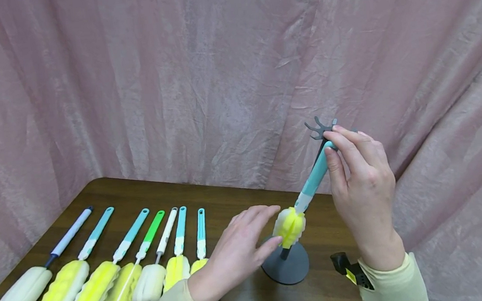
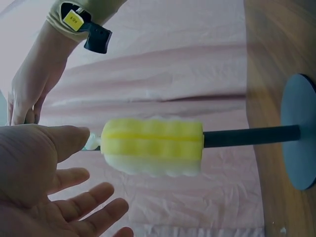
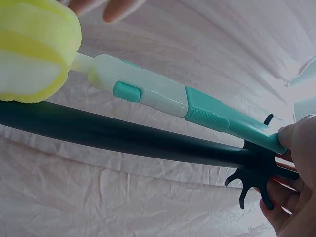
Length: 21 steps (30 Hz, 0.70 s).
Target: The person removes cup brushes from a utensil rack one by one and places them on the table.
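My right hand (image 1: 363, 177) is at the top of a dark stand (image 3: 123, 138), its thumb and fingers pinching the teal handle end of a sponge brush (image 1: 315, 177) beside the stand's hooks (image 3: 252, 182). The brush hangs sponge down along the pole, its yellow and white sponge head (image 2: 153, 143) overlapping the pole's lower part. Beside that sponge, my left hand (image 1: 246, 247) is held with fingers extended and nothing in its grasp. In the left wrist view its spread fingers (image 2: 94, 200) stand near the top of the sponge.
A row of sponge brushes lies on the left of the brown table (image 1: 149, 191), among them a green-handled brush (image 1: 151, 234) and a white-headed brush (image 1: 23, 290). The stand's round base (image 1: 286, 267) sits on the table. A pink curtain (image 1: 173, 79) hangs behind.
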{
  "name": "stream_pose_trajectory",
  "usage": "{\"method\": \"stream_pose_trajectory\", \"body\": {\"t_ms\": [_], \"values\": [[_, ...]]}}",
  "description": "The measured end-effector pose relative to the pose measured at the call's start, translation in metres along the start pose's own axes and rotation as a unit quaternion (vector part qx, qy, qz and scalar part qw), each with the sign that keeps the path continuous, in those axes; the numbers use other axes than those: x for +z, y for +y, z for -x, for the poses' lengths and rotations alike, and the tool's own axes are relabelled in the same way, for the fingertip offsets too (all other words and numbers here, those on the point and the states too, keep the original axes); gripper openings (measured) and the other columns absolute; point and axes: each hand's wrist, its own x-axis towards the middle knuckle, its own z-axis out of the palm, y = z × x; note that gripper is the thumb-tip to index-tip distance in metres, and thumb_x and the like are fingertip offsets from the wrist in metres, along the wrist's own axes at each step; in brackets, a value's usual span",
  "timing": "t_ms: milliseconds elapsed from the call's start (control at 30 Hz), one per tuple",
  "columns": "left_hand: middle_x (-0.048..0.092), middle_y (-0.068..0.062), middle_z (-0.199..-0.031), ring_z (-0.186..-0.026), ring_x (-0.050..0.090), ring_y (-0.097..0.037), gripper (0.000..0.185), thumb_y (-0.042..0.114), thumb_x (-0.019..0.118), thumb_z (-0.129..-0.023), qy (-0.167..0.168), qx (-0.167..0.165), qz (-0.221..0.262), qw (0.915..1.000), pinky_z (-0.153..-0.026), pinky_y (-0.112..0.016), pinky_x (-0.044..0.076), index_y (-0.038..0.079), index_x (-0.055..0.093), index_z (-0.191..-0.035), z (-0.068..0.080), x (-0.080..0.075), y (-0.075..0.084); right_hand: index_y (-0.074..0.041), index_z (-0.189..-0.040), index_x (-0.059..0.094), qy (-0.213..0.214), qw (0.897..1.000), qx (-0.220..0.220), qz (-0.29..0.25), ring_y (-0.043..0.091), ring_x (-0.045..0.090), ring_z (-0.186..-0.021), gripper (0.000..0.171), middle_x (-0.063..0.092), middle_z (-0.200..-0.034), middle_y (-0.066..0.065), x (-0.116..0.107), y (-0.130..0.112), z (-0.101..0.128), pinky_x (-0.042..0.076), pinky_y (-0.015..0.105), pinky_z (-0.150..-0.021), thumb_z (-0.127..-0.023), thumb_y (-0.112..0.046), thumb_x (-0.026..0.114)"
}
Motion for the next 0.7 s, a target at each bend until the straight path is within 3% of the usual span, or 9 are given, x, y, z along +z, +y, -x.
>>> {"method": "stream_pose_trajectory", "body": {"t_ms": [400,700], "values": [[0.063,-0.005,-0.147,-0.131,0.065,-0.024,0.065,0.028,0.085,-0.101,0.032,0.018,0.016,0.9992,-0.102,-0.051,0.056,0.014,0.057,-0.157,-0.009,0.008,0.006,-0.004,-0.131,0.079,0.0,1.0,-0.003,-0.001,0.044,0.067,-0.121,0.029,0.074,-0.137,0.014,-0.002,0.001,-0.001,0.043,0.046,-0.119,-0.113,-0.023,0.065],[0.062,-0.006,-0.15,-0.135,0.063,-0.023,0.067,0.028,0.085,-0.101,0.039,0.007,0.023,0.9989,-0.104,-0.052,0.056,0.014,0.056,-0.159,-0.014,0.013,0.01,-0.005,-0.132,0.079,-0.003,1.0,-0.003,0.0,0.044,0.067,-0.12,0.029,0.074,-0.138,0.014,-0.004,0.001,0.0,0.044,0.046,-0.119,-0.113,-0.022,0.066]]}}
